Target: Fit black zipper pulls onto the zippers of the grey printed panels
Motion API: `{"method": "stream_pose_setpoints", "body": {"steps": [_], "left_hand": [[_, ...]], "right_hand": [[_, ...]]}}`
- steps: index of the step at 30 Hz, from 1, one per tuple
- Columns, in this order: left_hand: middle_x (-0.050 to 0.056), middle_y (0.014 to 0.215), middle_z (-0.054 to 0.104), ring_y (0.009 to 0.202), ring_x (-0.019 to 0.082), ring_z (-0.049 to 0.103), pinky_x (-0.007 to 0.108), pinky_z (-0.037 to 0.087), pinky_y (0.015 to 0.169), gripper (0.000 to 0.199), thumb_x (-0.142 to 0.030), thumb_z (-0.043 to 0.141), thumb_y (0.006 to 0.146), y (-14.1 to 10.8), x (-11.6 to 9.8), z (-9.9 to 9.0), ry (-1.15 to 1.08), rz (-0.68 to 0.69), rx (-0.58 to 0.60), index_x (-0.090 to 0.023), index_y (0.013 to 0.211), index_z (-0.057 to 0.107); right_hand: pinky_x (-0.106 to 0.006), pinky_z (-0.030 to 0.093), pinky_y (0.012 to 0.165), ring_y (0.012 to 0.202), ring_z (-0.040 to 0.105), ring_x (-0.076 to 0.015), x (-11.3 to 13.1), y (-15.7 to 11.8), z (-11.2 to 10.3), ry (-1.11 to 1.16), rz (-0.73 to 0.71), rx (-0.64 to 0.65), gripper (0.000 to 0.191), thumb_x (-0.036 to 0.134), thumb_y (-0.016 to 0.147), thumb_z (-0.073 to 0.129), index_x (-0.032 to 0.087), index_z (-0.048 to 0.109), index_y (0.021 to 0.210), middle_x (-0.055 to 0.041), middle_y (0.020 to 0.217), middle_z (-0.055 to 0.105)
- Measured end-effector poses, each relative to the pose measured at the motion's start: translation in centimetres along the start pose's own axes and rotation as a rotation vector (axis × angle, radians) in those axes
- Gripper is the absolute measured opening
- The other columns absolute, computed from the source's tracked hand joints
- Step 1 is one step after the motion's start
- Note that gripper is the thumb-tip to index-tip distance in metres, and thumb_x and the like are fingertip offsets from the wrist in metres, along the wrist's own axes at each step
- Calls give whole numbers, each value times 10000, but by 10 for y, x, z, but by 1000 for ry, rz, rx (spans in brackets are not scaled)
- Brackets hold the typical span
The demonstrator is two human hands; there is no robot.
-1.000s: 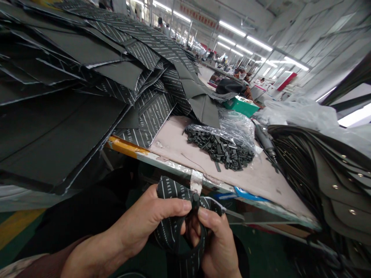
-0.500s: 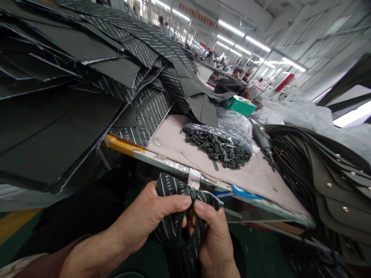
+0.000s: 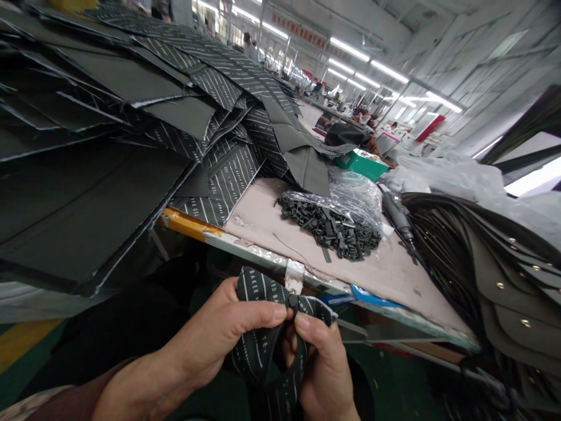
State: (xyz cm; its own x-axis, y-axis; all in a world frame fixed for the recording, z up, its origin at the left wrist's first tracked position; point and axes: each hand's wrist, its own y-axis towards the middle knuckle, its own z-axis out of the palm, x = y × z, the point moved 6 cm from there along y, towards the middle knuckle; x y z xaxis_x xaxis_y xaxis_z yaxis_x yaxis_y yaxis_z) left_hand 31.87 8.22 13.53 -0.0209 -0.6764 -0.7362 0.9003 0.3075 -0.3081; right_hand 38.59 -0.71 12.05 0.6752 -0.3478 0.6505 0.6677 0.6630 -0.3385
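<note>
Just below the front edge of the worktable, two bare hands hold one dark grey strap (image 3: pixel 258 351) printed with white lettering and dashes, bent into a loop, with one small dark zip pull (image 3: pixel 293 302) on it between the thumbs. The left hand (image 3: pixel 219 336) pinches the strap between thumb and bent forefinger; the right hand (image 3: pixel 326 368) presses its thumb down just beside the pull, its other fingers curled behind the loop and partly hidden. The thumbs nearly meet, much as they did a moment earlier, though the pull now sits slightly lower in view. The strap overlaps the table's edge in view; whether they touch, I cannot tell. Beyond it lies a pale pink board tabletop (image 3: pixel 377 280) with one strip of silver tape (image 3: pixel 294 276) at its edge, and open board separates that edge from one clear plastic bag (image 3: pixel 353 196) holding too many dark zip pulls (image 3: pixel 328 231) to count. Just right of the bag is one grey handheld power tool (image 3: pixel 397 216), then a stack of dark curved panels with brass studs (image 3: pixel 486 280). A tall heap of dark sheet panels (image 3: pixel 87 117) fills the left.
</note>
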Motion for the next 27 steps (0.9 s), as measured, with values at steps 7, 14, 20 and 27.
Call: {"method": "stream_pose_setpoints", "body": {"steps": [7, 14, 20, 27], "left_hand": [[52, 702, 726, 612, 166, 638, 241, 517, 601, 138, -239, 774, 694, -2, 3, -3, 0, 4, -4, -130, 771, 736], [65, 711, 733, 621, 171, 637, 242, 520, 603, 165, -254, 792, 677, -2, 1, -3, 13, 3, -27, -121, 754, 732], [60, 662, 713, 596, 174, 633, 265, 533, 617, 158, -274, 752, 733, -2, -3, 4, 49, 34, 56, -118, 731, 728], [59, 654, 710, 583, 176, 631, 269, 536, 609, 170, -286, 765, 720, -1, -1, 2, 48, 33, 27, -122, 724, 718]], "right_hand": [[-171, 411, 408, 404, 392, -62, -1, -3, -1, -28, 4, -42, 195, 188, 519, 856, 192, 661, 513, 60, 445, 517], [-156, 389, 403, 407, 376, -56, -2, -3, -3, -43, 11, -32, 162, 200, 524, 858, 189, 703, 571, 58, 462, 533], [-167, 386, 414, 410, 401, -65, -1, 0, -1, -49, -4, 9, 152, 198, 571, 844, 196, 692, 578, 61, 470, 555], [-188, 360, 382, 403, 405, -73, -1, -1, 0, -56, -16, -11, 198, 207, 552, 835, 191, 639, 530, 39, 515, 612]]}}
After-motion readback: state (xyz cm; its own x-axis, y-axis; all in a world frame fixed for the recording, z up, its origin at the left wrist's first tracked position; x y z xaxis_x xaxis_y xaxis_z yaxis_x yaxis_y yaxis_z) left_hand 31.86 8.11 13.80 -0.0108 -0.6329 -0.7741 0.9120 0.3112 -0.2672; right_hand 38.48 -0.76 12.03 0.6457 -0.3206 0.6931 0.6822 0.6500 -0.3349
